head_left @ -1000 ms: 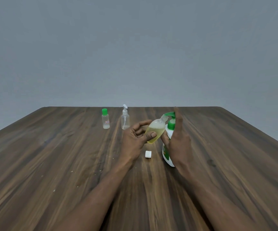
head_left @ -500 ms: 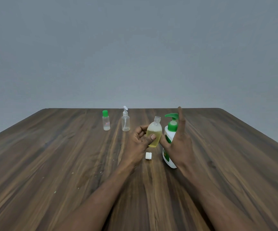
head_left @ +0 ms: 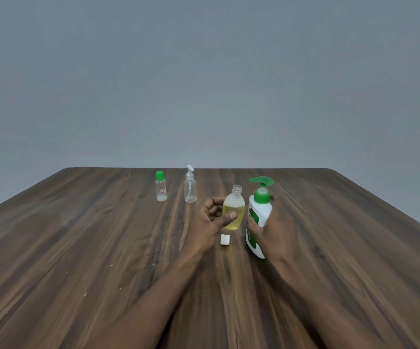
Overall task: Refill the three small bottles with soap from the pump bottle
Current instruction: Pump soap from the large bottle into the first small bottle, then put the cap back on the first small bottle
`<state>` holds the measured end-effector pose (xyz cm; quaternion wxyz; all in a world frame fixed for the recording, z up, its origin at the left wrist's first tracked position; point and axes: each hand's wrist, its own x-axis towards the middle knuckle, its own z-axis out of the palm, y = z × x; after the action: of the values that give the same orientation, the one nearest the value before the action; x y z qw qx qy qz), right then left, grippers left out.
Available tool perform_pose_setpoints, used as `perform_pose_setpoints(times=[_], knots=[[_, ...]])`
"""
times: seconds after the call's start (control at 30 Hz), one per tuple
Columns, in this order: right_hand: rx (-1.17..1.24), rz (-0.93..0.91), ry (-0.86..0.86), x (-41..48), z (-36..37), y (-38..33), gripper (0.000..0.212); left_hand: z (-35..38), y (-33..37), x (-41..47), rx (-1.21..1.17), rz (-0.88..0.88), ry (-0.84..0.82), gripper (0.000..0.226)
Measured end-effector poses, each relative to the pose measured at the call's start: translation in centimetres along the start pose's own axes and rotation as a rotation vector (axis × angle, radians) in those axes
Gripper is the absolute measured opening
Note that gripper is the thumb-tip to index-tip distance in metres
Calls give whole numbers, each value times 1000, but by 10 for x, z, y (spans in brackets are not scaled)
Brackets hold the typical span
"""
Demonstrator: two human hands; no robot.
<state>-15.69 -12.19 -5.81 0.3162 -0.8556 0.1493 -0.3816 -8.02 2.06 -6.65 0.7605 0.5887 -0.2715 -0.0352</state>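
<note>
My left hand grips a small uncapped bottle of yellow soap, held upright on or just above the table. Its white cap lies on the wood just in front of it. Right beside it stands the white pump bottle with a green pump head, and my right hand wraps around its body from the right. Farther back on the left stand a small clear bottle with a green cap and a small clear bottle with a white spray top.
Everything rests on a dark wooden table whose far edge meets a plain grey wall. A few pale specks lie on the wood at the left front.
The small yellow bottle went from tilted against the pump spout to upright and lower. My right index finger came off the pump head, and that hand now holds the pump bottle's body.
</note>
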Motion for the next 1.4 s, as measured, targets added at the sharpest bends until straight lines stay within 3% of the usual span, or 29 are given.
perform_pose_setpoints(times=[0.13,0.43,0.77,0.93,1.03,1.07,1.13,1.2,1.23,1.4], knots=[[3,-19,-16,0,-4,0,28,-4,4,0,2,11,35,32],[-19,147,6,31,-52,42,21,-9,10,-1,47,-10,41,41],[-32,140,-47,37,-66,56,35,-18,13,-2,192,-61,60,36],[5,225,39,25,-72,41,67,-30,18,0,219,-95,84,30],[-165,-134,366,1,-75,15,51,-42,20,1,235,-117,108,30],[-162,-279,365,-5,-70,5,40,-47,21,1,253,-122,107,30],[-89,-387,55,-12,-52,-12,25,-54,21,-2,285,-130,98,30],[-69,-269,-357,-14,-30,-25,26,-58,19,-5,292,-135,98,29],[-125,-255,-457,-13,-18,-26,30,-59,18,-7,284,-137,103,29],[-216,-302,-576,-2,15,-23,37,-56,10,-10,283,-152,91,29]])
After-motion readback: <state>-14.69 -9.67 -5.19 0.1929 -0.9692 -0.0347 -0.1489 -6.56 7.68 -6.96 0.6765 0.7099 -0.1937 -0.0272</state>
